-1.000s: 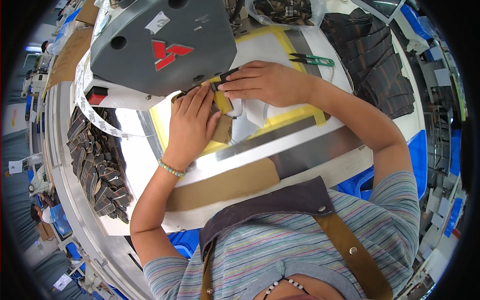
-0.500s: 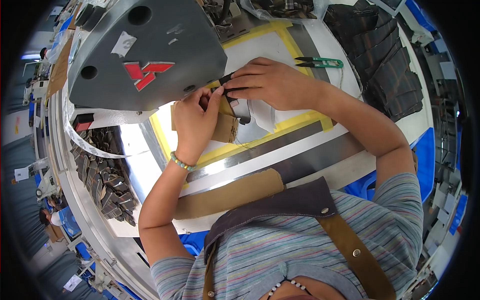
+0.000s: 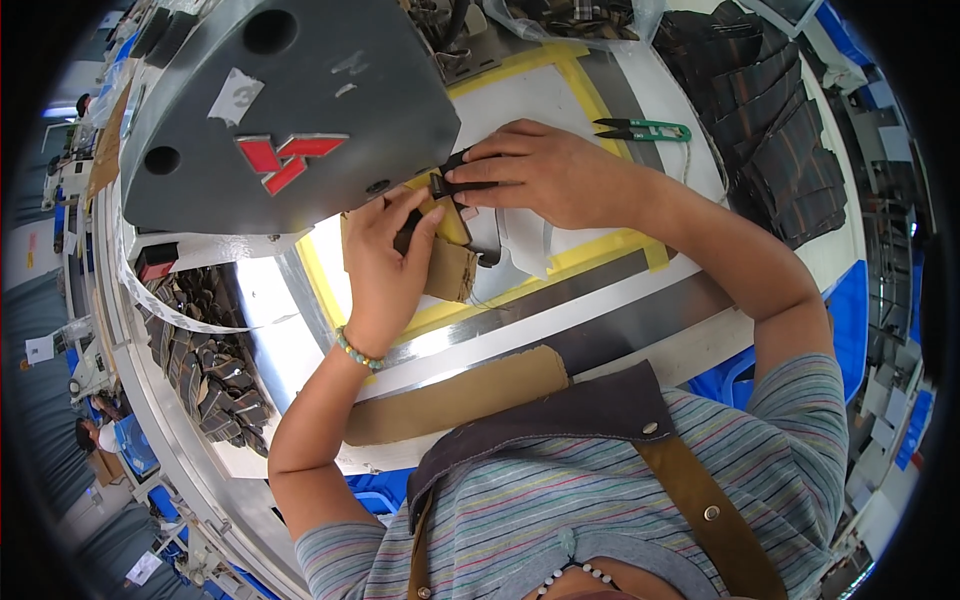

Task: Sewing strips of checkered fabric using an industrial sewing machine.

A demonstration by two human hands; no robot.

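Under the grey sewing machine head (image 3: 300,130), my hands are close together at the work area. My right hand (image 3: 565,178) reaches in from the right, its fingers gripping a small dark fabric piece (image 3: 478,186) beside the machine's lower edge. My left hand (image 3: 382,265) is just left of it, thumb and forefinger apart, with a gap between them and the fabric. A yellow plate (image 3: 453,226) lies between the hands, and a tan cardboard piece (image 3: 452,275) with loose threads is below it. The needle area is hidden behind the machine head.
Green thread snips (image 3: 655,131) lie beyond my right wrist. Dark plaid fabric pieces (image 3: 770,130) are stacked at the far right; a heap of small plaid pieces (image 3: 215,370) sits at the left. Yellow tape (image 3: 610,243) borders the work surface. A brown strip (image 3: 460,393) lies along the front edge.
My left thumb and forefinger have parted from the dark fabric, and the left hand has drawn slightly back, uncovering more of the yellow plate. My right hand stays almost in place.
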